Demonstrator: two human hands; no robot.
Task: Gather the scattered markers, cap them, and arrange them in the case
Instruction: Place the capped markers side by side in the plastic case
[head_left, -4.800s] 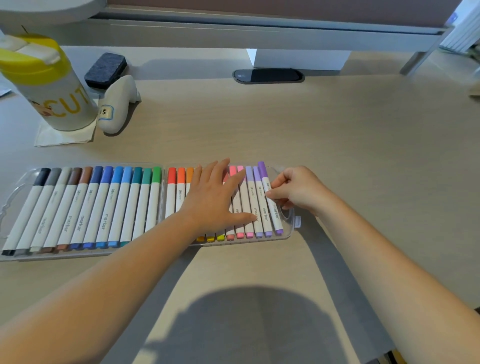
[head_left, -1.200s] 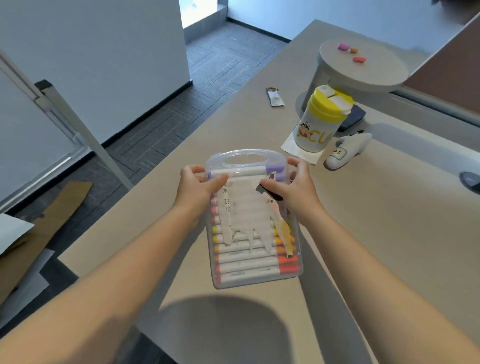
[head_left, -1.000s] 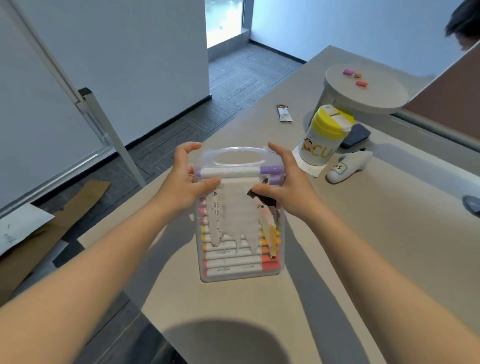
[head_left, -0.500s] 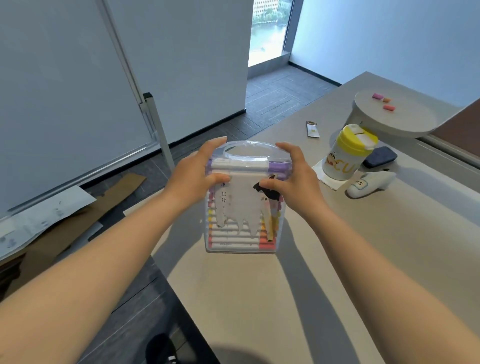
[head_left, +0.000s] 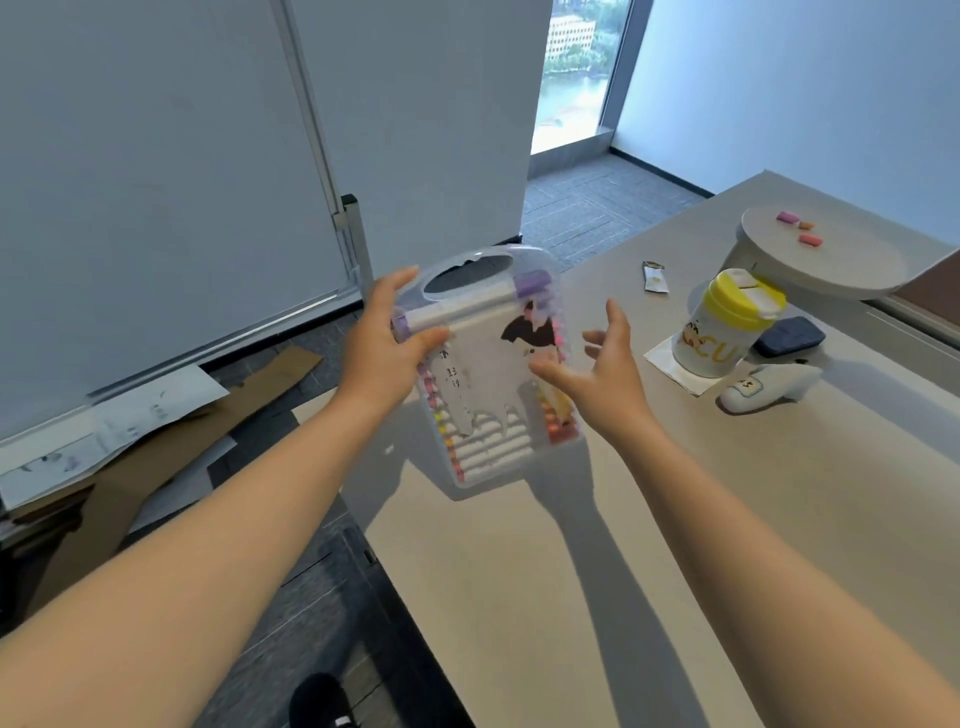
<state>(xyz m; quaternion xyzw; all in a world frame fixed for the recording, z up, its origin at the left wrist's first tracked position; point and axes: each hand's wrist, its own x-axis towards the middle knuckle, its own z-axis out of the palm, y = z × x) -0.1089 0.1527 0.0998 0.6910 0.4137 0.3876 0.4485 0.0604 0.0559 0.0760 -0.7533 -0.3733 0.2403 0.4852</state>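
Above the near corner of the beige table (head_left: 649, 519), the clear plastic case (head_left: 488, 374) is held up off the surface, closed, tilted, with its oval carry handle at the top. Through its lid the capped markers (head_left: 493, 452) show lying crosswise in a stack, a purple-capped one nearest the handle and pink, yellow and orange ends lower down; a white label with a dark figure covers much of the lid. Left of the case, the left hand (head_left: 382, 353) grips its upper left edge, thumb across the front and fingers behind. Right of the case, the right hand (head_left: 602, 369) is spread with fingers straight and apart, thumb tip close against the case's right side; contact there cannot be told. Farther right of the case stands a white cup with a yellow lid (head_left: 724, 322) on a paper napkin (head_left: 670, 364), a white stapler-like object (head_left: 769, 387) and a dark eraser (head_left: 789, 336) beside it. Beyond the cup, a round grey stand (head_left: 831, 260) carries three small pink and orange pieces (head_left: 800, 228).
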